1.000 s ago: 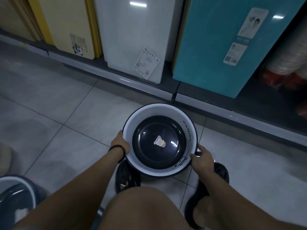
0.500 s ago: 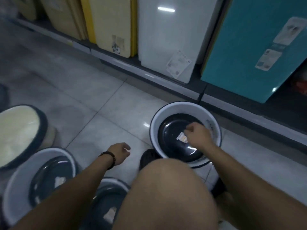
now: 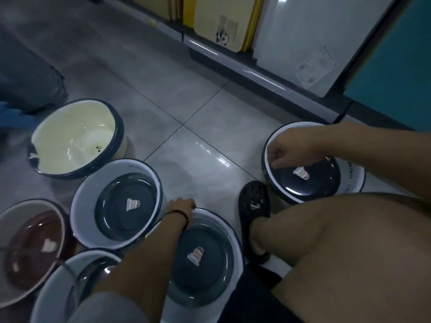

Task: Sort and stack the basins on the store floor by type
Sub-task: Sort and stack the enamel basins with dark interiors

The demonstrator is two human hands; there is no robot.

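Several white basins with dark bottoms stand on the tiled floor. My left hand (image 3: 183, 206) curls its fingers over the far rim of the nearest basin (image 3: 224, 226). My right hand (image 3: 285, 149) hangs with loosely curled fingers over the left rim of the right basin (image 3: 265, 169), fingertips touching its inner edge; a grip does not show. To the left stand another dark-bottomed white basin (image 3: 81, 201), a tilted cream basin (image 3: 70, 138), a red-bottomed basin (image 3: 30, 248), and one more white basin (image 3: 53, 283) at the bottom edge.
A low shelf edge (image 3: 233, 66) runs along the back with upright yellow, white and teal boards. My black sandal (image 3: 254, 206) and bare knee (image 3: 349, 241) sit between the two nearest basins. Another person's trouser leg (image 3: 28, 73) is at the far left.
The view swung left, showing more basins. My left hand moved down onto the nearest basin's rim. My right hand slid from the right basin's middle to its left rim.
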